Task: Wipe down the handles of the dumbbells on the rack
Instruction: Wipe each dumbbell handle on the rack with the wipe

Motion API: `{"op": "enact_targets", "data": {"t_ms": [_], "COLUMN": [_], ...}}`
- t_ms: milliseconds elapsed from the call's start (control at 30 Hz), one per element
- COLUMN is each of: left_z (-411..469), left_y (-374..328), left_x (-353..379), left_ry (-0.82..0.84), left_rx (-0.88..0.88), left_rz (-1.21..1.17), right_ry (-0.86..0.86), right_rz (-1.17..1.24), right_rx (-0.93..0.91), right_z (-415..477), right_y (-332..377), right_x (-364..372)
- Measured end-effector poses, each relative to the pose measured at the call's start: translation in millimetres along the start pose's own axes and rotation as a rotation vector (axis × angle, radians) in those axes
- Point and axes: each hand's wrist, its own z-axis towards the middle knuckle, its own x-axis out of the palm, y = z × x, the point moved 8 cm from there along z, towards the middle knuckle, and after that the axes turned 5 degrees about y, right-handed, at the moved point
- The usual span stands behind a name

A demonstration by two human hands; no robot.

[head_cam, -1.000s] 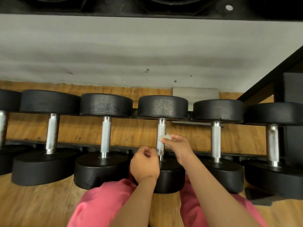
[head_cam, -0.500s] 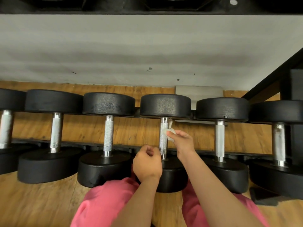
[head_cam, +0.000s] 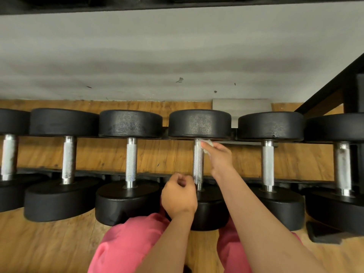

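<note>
Dumbbells (head_cam: 130, 123) on rack (head_cam: 94, 173), right hand (head_cam: 220, 159) pinching cloth (head_cam: 207, 144) against handle (head_cam: 198, 164)

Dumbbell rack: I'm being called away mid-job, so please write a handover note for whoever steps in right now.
Right hand pinches a small white wipe against the top of the handle of the third dumbbell from the right.
Left hand is curled beside that handle's lower end, apparently holding nothing.
Done: this handle is being wiped; which others are finished cannot be told.
Left: wipe down this handle, then check the rest of the rack.
</note>
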Motion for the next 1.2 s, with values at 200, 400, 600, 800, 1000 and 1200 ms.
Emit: {"op": "enact_targets", "data": {"t_ms": [200, 400, 600, 800, 1000, 1200], "left_z": [-0.1, 0.2, 0.5, 0.4, 0.1, -0.2], "left_y": [-1.0, 0.1, -0.2, 0.7, -0.3, -0.2], "left_x": [-1.3, -1.2, -1.8, -1.2, -1.5, -0.9], "left_ry": [-0.006, -0.008, -0.013, -0.006, 0.002, 0.003], "left_rx": [-0.007, -0.007, -0.006, -0.012, -0.006, -0.006], "left_rz": [-0.001, -0.003, -0.001, 0.002, 0.000, 0.008], "right_ry": [-0.060, 0.089, 0.044, 0.120, 0.145, 0.126], "right_rz": [0.152, 0.023, 0.007, -0.167, -0.279, -0.306], "right_rx": [-0.005, 0.037, -0.032, -0.062, -0.073, -0.126], "right_z": [-2.6, 5.3, 8.4, 7.6, 4.3, -2.0], "right_y": [-3.6, -4.1, 1.8, 7.1, 2.7, 7.2], "right_x": [2.1, 4.2, -3.9, -1.6, -3.5, -9.4]}}
